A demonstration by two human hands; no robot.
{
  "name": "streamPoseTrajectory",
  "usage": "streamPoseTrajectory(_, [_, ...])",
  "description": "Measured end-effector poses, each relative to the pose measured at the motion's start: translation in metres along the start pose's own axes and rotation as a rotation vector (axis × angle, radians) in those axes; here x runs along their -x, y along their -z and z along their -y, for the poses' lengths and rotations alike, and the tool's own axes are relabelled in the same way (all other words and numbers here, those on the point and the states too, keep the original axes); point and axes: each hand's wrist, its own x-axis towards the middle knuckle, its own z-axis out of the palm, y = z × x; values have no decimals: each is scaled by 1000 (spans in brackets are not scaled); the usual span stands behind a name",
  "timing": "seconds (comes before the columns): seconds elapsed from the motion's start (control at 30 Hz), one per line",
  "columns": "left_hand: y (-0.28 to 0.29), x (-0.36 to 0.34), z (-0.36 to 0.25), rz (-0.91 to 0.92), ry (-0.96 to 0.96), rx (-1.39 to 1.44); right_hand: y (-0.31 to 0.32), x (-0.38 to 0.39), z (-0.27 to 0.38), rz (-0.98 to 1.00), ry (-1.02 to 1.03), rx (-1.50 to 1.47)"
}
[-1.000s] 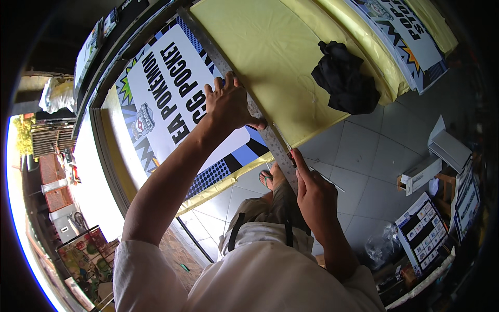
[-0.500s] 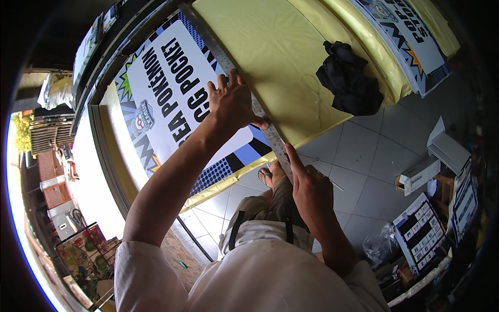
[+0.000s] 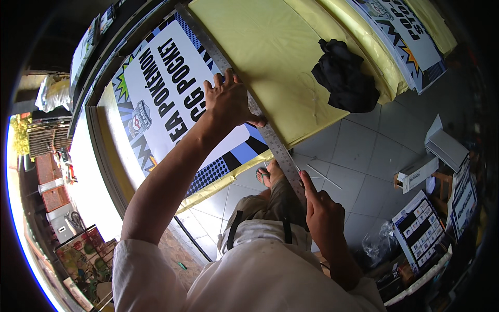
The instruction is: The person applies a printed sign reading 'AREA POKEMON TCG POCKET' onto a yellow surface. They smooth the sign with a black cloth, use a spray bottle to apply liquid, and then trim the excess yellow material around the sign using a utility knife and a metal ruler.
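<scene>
I see my left hand (image 3: 228, 101) spread flat, fingers splayed, pressing down on a long steel ruler (image 3: 260, 122) where it crosses the glossy printed poster (image 3: 166, 93). My right hand (image 3: 322, 213) is curled nearly closed at the ruler's near end, forefinger extended along the edge; whatever it pinches is too small to tell. Just beyond the left hand lies smooth yellow sheet (image 3: 275, 52) on the counter, with a crumpled black cloth (image 3: 345, 78) farther right.

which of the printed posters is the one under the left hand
The big white and blue printed poster left of the metal ruler: the left hand presses there. The other poster lies far off at the yellow table's top right edge.
</scene>
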Motion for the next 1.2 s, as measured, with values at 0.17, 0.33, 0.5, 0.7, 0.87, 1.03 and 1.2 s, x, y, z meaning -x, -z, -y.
streamPoseTrajectory(0.17, [-8,0,-1,-86,-18,3,-5,-19,-2,-125,-12,-99])
streamPoseTrajectory(0.33, [-12,1,1,-158,-25,2,-29,-28,-7,-135,44,-83])
streamPoseTrajectory(0.5, [-9,1,3,-89,-14,-16,-35,-36,6,-201,-104,-351])
streamPoseTrajectory(0.7, [-3,5,3,-63,-15,-8,-40,-36,8,-176,-165,-404])
streamPoseTrajectory(0.87, [-20,4,17,-286,-152,115,-43,-47,6,-131,-161,-366])
streamPoseTrajectory(1.03, [-19,10,30,-405,-139,400,-21,-55,4,-225,-136,-477])
streamPoseTrajectory(1.2, [-25,19,33,-362,-129,322,4,-82,-17,-305,-169,-393])
